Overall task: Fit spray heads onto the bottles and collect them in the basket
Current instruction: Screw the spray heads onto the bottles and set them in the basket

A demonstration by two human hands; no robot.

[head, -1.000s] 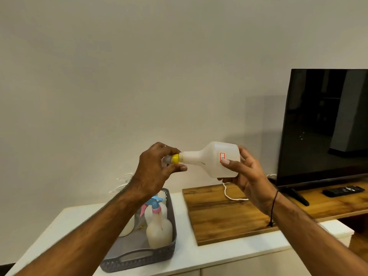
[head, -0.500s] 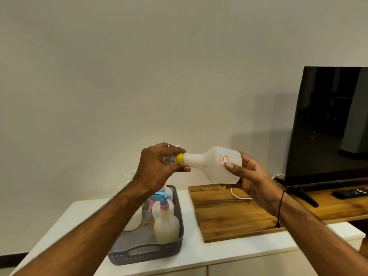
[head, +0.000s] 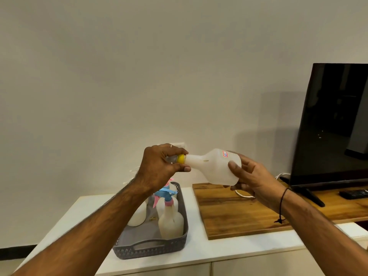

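2 hands hold a white bottle sideways above the cabinet.

The right hand [head: 253, 176] wraps its fingers around the base of the white plastic bottle [head: 216, 166], while the left hand [head: 159, 166] closes thumb and fingers on the yellow collar [head: 181, 158] at its neck. Below, a grey basket [head: 151, 249] on the white cabinet [head: 229, 250] holds several white bottles, one bottle with a blue and pink spray head [head: 166, 194]. A wooden board [head: 235, 214] lies just right of the basket.

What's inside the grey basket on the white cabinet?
The grey plastic basket holds white plastic bottles; the nearest wears a blue and pink spray head. The left forearm covers the rest, so no exact count.
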